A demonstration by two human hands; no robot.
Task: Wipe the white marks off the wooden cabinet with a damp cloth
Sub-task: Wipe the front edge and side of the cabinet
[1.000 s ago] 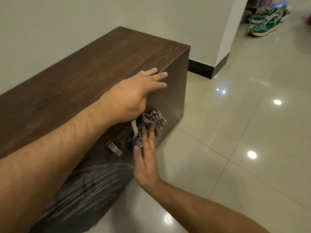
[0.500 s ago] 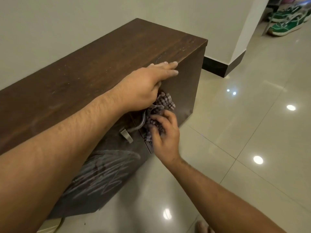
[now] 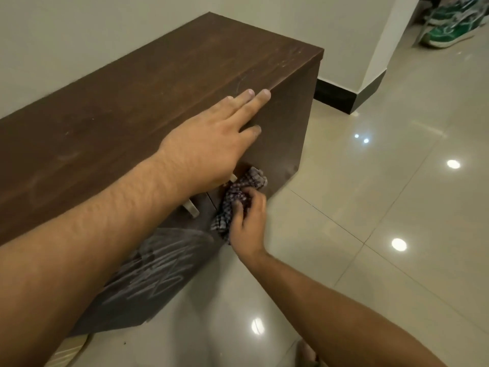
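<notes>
Your left hand (image 3: 209, 144) lies flat, palm down, fingers (image 3: 247, 98) stretched straight and close together, thumb tucked lower beside them. The left forearm runs long and bare from the lower left. Your right hand (image 3: 247, 225) sits below and just right of those fingers, curled into a clutch, knuckles bent, forearm rising from the lower right.
</notes>
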